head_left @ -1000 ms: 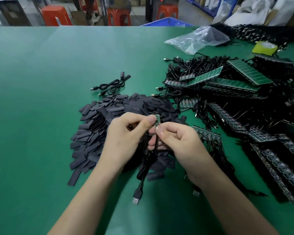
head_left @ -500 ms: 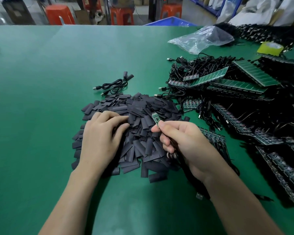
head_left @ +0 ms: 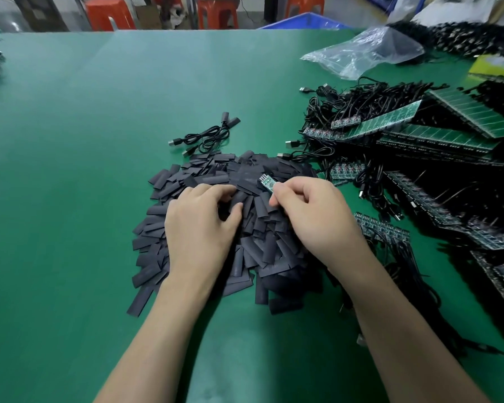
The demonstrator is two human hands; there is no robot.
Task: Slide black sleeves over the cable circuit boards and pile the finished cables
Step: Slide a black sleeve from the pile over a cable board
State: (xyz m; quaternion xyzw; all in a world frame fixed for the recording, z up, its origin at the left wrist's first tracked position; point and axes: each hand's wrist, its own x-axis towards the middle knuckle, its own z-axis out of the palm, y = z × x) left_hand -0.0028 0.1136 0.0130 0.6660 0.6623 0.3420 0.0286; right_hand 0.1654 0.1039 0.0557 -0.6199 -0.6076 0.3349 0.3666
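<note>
A heap of flat black sleeves (head_left: 204, 175) covers the middle of the green table. My left hand (head_left: 200, 225) lies palm down on the heap, its fingertips and thumb pinching at one sleeve. My right hand (head_left: 312, 216) grips a cable by its small green circuit board (head_left: 266, 183), which sticks up past the fingertips; the cable itself is hidden under that hand. Beyond the heap lie two finished cables (head_left: 207, 136) with black sleeves on their ends.
Unsleeved cables with circuit boards (head_left: 346, 112) and green board panels (head_left: 437, 135) crowd the right side. A clear plastic bag (head_left: 361, 53) and a yellow tape roll (head_left: 495, 65) sit at the far right. Orange stools (head_left: 108, 13) stand past the table's far edge.
My left hand let go of the board, dropped onto the sleeve heap and has slid toward its middle. My right hand kept the cable and moved up slightly.
</note>
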